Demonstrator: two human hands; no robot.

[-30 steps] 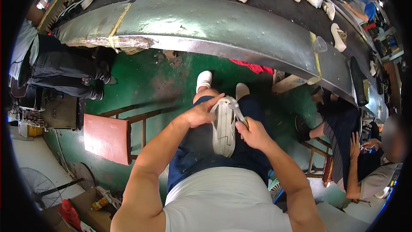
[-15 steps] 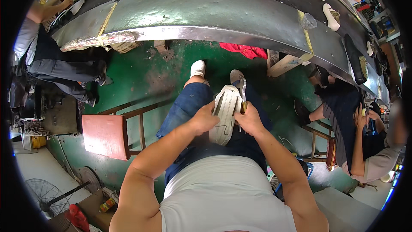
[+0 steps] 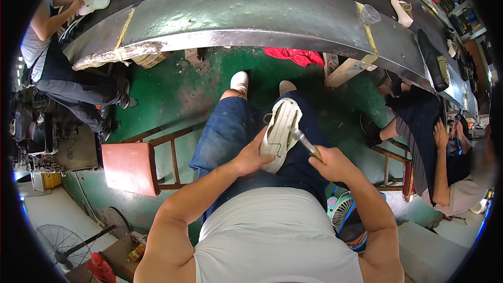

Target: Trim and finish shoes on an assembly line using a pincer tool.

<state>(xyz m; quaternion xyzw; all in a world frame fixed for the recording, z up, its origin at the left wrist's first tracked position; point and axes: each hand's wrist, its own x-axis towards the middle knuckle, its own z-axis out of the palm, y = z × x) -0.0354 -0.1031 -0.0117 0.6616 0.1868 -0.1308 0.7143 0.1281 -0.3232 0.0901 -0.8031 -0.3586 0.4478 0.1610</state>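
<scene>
An off-white shoe (image 3: 279,135) lies over my lap, its toe pointing away and its underside facing up. A bent dark line shows near its heel end. My left hand (image 3: 254,153) grips the shoe's left side, thumb lying across the heel end. In my right hand (image 3: 330,163) is a hammer (image 3: 305,142) with a metal shaft and a yellowish handle part. Its metal head is at the shoe's right edge; I cannot tell whether they touch. The fingers of my right hand are closed around the handle.
Ahead runs a metal-edged bench (image 3: 236,13) with a dark top carrying white shoes (image 3: 402,10). A red-topped stool (image 3: 130,169) stands left, a small fan (image 3: 343,207) by my right elbow. People work at left (image 3: 44,31) and right (image 3: 440,178). Red cloth (image 3: 296,56) lies under the bench.
My right hand has moved right, away from the shoe's side, and the hammer has swung from pointing forward to slanting left over its edge. The shoe has tilted slightly right.
</scene>
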